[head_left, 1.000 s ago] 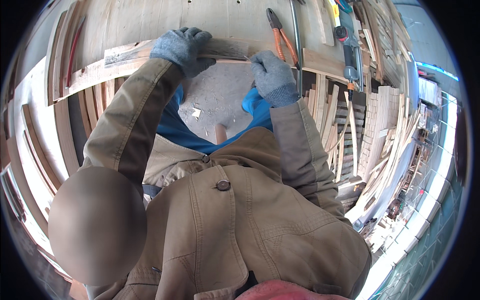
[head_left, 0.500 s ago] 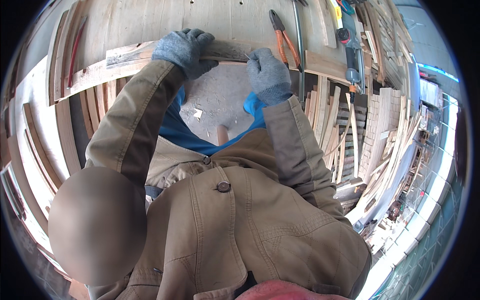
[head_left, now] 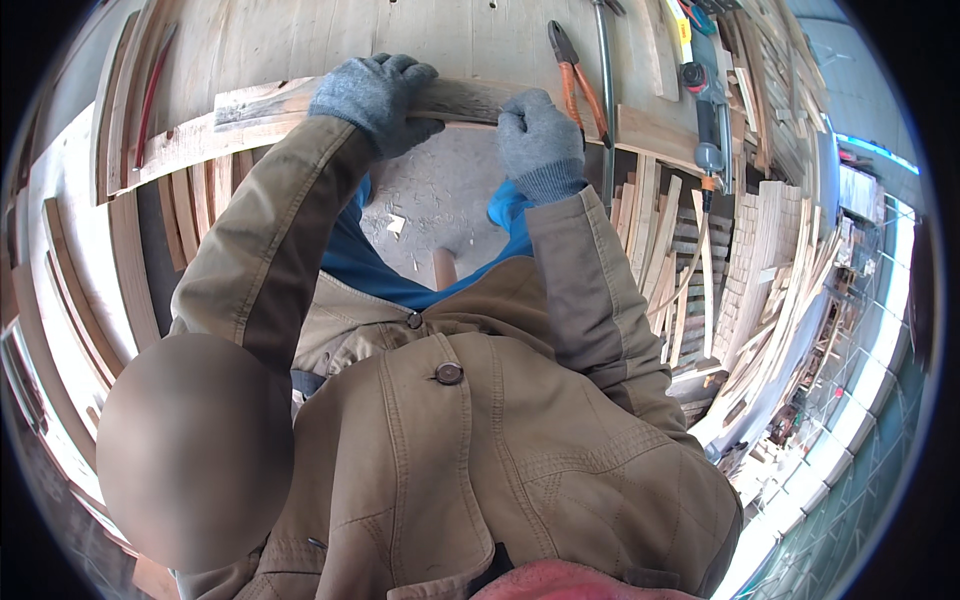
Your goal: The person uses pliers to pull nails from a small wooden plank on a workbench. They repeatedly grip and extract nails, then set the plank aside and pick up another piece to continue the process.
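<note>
While the left hand [head_left: 374, 107] clasps the board [head_left: 458, 98] at upper centre, likely steadying it, the right hand [head_left: 541, 143] is curled, contents unclear.

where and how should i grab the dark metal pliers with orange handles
Probably best by the two long orange handles, around their middle, coming from your side and slightly above. The dark metal pliers lie with their head pointing away from you and the handles spread toward you. The straight grey metal rod beside them leaves less room on the right.

A head-worn fisheye looks steeply down at the hands [head_left: 375, 105].
</note>
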A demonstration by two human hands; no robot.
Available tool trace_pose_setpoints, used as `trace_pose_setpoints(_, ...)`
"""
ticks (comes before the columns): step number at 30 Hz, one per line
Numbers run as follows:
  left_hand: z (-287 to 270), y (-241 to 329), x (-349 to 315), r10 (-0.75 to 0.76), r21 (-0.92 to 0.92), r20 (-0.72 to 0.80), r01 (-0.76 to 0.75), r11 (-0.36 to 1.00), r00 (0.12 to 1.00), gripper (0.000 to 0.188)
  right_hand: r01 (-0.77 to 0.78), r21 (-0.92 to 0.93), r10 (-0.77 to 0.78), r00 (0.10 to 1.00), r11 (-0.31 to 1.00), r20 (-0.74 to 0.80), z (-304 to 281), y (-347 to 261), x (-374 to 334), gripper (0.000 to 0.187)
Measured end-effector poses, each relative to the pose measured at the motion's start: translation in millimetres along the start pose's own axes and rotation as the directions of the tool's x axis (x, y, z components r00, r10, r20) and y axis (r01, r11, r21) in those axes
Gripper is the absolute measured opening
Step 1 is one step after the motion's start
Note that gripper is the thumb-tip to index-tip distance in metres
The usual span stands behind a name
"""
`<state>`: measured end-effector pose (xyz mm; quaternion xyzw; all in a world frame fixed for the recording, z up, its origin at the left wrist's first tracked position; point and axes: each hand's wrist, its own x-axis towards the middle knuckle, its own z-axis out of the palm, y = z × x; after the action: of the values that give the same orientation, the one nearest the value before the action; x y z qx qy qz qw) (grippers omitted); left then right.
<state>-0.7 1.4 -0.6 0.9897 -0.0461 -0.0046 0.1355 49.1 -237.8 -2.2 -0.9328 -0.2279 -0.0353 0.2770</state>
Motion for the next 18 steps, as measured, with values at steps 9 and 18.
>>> trace_pose_setpoints(9,-0.3,1.0,0.3,-0.011,0.010,0.000,0.011,1.000,1.000,0.072,-0.032,0.004,0.032,0.999,0.999,0.038,-3.2,-2.2,-2.9,0.007)
trace_pose_setpoints(18,1.7,-0.3,0.2,-0.003,-0.005,-0.009,0.003,1.000,1.000,0.071,-0.077,0.089,0.074,0.997,0.993,0.030,-0.7,-0.5,-3.4,0.007)
